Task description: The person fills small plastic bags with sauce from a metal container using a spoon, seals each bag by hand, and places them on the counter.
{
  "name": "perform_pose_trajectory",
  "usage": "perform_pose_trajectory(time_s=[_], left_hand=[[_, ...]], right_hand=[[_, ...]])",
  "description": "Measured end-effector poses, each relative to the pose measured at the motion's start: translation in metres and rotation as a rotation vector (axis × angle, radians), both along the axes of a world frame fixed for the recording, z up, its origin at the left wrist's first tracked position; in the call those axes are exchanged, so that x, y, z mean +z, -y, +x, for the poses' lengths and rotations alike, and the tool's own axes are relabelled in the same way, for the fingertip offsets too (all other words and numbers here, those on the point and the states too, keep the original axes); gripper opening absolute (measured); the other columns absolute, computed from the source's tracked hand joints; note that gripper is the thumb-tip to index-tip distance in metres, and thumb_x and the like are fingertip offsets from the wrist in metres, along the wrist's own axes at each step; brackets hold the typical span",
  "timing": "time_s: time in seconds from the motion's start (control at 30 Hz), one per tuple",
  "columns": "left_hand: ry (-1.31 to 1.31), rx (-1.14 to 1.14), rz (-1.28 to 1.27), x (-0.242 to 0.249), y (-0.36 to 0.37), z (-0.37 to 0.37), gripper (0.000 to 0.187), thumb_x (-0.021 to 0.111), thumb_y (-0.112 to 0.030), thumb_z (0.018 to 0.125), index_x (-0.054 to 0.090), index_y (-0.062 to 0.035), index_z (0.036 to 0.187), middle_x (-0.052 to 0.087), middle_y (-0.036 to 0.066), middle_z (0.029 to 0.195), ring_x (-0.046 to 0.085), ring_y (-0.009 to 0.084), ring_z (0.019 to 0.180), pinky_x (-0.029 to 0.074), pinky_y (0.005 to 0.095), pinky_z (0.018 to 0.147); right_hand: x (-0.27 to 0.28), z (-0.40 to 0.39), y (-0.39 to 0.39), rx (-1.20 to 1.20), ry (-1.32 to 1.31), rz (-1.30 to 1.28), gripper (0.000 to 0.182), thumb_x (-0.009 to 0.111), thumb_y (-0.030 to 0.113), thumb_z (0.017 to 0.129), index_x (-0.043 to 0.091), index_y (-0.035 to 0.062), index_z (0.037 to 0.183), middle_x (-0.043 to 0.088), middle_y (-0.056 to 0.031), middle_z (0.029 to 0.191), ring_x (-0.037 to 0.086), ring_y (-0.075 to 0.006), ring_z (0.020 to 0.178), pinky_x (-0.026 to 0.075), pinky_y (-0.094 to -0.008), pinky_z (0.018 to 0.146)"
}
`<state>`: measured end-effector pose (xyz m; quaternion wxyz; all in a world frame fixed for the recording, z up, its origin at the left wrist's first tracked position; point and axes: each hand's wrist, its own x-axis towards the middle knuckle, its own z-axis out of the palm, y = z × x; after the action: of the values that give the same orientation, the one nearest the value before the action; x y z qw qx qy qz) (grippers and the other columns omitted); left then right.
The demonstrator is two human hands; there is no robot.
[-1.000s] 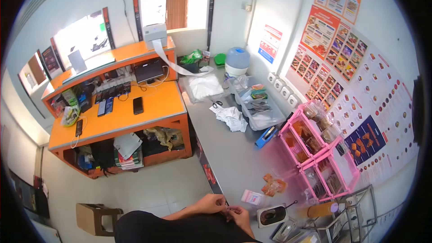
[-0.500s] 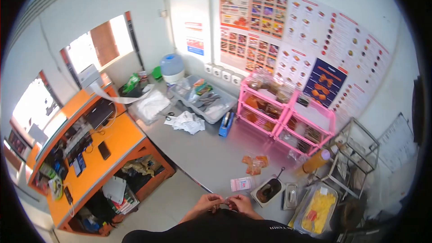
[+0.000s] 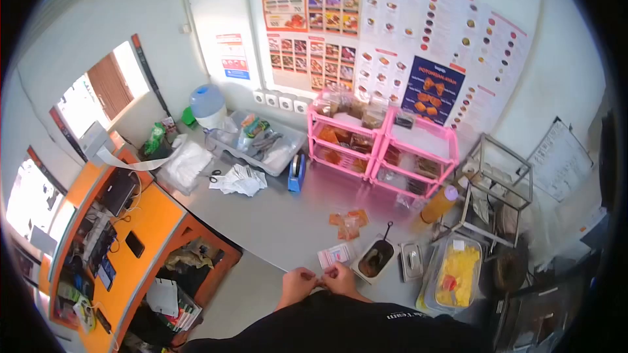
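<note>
My left hand (image 3: 299, 285) and my right hand (image 3: 339, 280) meet close to my body at the front edge of the metal table (image 3: 261, 225). Both have bent, closed fingers; whatever is between them is too small to name. Just beyond my right hand lies a small white packet with a printed label (image 3: 335, 255). Farther back are small orange sachets (image 3: 348, 223). A metal container of dark sauce (image 3: 376, 259) with a handle sticking out stands right of my right hand, beside a small lidded metal container (image 3: 411, 261).
A tub of yellow packets (image 3: 460, 273) stands at the right, near an orange bottle (image 3: 439, 205) and a metal rack (image 3: 500, 173). Behind are pink shelves (image 3: 377, 147), a blue tape dispenser (image 3: 296, 173) and a grey tray (image 3: 278, 167). An orange desk (image 3: 154, 222) is at left.
The view has turned to the right, so the table and wall appear farther left. My hands remain close together, with their fingers still bent.
</note>
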<state>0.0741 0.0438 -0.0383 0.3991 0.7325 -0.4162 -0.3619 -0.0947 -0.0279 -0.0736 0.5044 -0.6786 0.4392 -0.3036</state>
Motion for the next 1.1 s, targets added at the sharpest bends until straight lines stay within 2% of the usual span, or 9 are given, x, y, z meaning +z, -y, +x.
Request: perform_pose_trajectory(time_s=[0.13, 0.3, 0.4, 0.47, 0.53, 0.67, 0.8, 0.87, 1.1], left_hand=[[0.121, 0.026, -0.071, 0.016, 0.014, -0.006, 0.020, 0.081, -0.021, 0.080, 0.079, -0.0027, 0.087, 0.076, 0.017, 0.078, 0.076, 0.0287, 0.071, 0.059, 0.0380, 0.069], [0.088, -0.099, -0.022, 0.067, 0.030, 0.012, 0.017, 0.081, -0.019, 0.082, 0.078, -0.0018, 0.085, 0.075, 0.017, 0.077, 0.073, 0.0234, 0.065, 0.057, 0.0368, 0.063], [0.019, -0.179, -0.062, 0.092, 0.048, 0.036, 0.011, 0.077, -0.011, 0.083, 0.075, -0.0013, 0.088, 0.073, 0.011, 0.076, 0.072, 0.0168, 0.062, 0.054, 0.0315, 0.057], [0.040, -0.223, -0.183, 0.098, 0.061, 0.046, 0.013, 0.075, -0.007, 0.083, 0.072, -0.0009, 0.094, 0.071, 0.007, 0.076, 0.069, 0.0125, 0.060, 0.051, 0.0281, 0.053], [0.079, -0.256, -0.216, 0.105, 0.070, 0.050, 0.015, 0.074, -0.007, 0.082, 0.071, -0.0002, 0.096, 0.071, 0.006, 0.078, 0.066, 0.0118, 0.058, 0.050, 0.0279, 0.054], [0.142, -0.278, -0.198, 0.143, 0.079, 0.048, 0.016, 0.075, -0.008, 0.083, 0.072, -0.0001, 0.097, 0.070, 0.005, 0.081, 0.063, 0.0116, 0.062, 0.049, 0.0283, 0.058], [-0.129, -0.218, -0.305, 0.171, 0.079, 0.051, 0.019, 0.081, -0.011, 0.086, 0.074, -0.0012, 0.101, 0.073, 0.008, 0.093, 0.067, 0.0121, 0.076, 0.052, 0.0277, 0.066], [0.040, -0.258, -0.517, 0.180, 0.077, 0.044, 0.018, 0.082, -0.010, 0.089, 0.074, -0.0005, 0.103, 0.073, 0.009, 0.100, 0.069, 0.0127, 0.083, 0.055, 0.0282, 0.072], [-0.339, -0.286, -0.622, 0.173, 0.072, 0.023, 0.009, 0.074, -0.004, 0.099, 0.075, 0.0024, 0.106, 0.073, 0.012, 0.103, 0.072, 0.0152, 0.085, 0.061, 0.0313, 0.079]], right_hand=[[0.019, 0.008, 0.001, 0.016, -0.206, -0.420, 0.009, 0.071, 0.012, 0.087, 0.064, 0.0059, 0.087, 0.069, -0.0169, 0.072, 0.069, -0.0417, 0.066, 0.055, -0.0457, 0.059], [0.033, 0.003, 0.022, 0.052, 0.144, -0.126, 0.018, 0.075, 0.012, 0.092, 0.069, 0.0047, 0.107, 0.059, 0.0023, 0.067, 0.053, -0.0064, 0.059, 0.043, -0.0267, 0.055], [0.059, -0.014, 0.044, 0.225, 0.460, 0.257, 0.040, 0.069, 0.006, 0.093, 0.068, 0.0084, 0.132, 0.064, -0.0048, 0.099, 0.058, -0.0097, 0.088, 0.047, -0.0272, 0.078], [0.078, -0.004, 0.056, 0.312, 0.125, -0.277, 0.047, 0.076, 0.012, 0.091, 0.066, 0.0083, 0.137, 0.067, -0.0069, 0.121, 0.061, -0.0144, 0.101, 0.049, -0.0310, 0.091], [0.071, 0.014, 0.067, 0.353, 0.066, -0.463, 0.047, 0.081, 0.018, 0.090, 0.069, 0.0080, 0.135, 0.068, -0.0075, 0.127, 0.063, -0.0172, 0.107, 0.049, -0.0335, 0.096], [0.064, 0.033, 0.082, 0.338, 0.315, 0.005, 0.039, 0.087, 0.025, 0.088, 0.078, 0.0073, 0.122, 0.076, -0.0071, 0.121, 0.067, -0.0151, 0.108, 0.051, -0.0334, 0.094], [0.117, 0.021, 0.085, 0.321, 0.264, 0.117, 0.021, 0.082, 0.018, 0.094, 0.082, 0.0039, 0.109, 0.079, -0.0037, 0.098, 0.069, -0.0107, 0.094, 0.053, -0.0288, 0.086], [0.144, 0.014, 0.083, 0.272, 0.346, 0.209, 0.018, 0.080, 0.017, 0.096, 0.082, 0.0018, 0.107, 0.079, -0.0022, 0.094, 0.069, -0.0088, 0.089, 0.053, -0.0267, 0.082], [0.196, -0.014, 0.087, 0.372, 0.440, 0.107, 0.023, 0.065, 0.014, 0.106, 0.078, -0.0006, 0.119, 0.079, -0.0065, 0.109, 0.069, -0.0109, 0.095, 0.054, -0.0268, 0.085]])
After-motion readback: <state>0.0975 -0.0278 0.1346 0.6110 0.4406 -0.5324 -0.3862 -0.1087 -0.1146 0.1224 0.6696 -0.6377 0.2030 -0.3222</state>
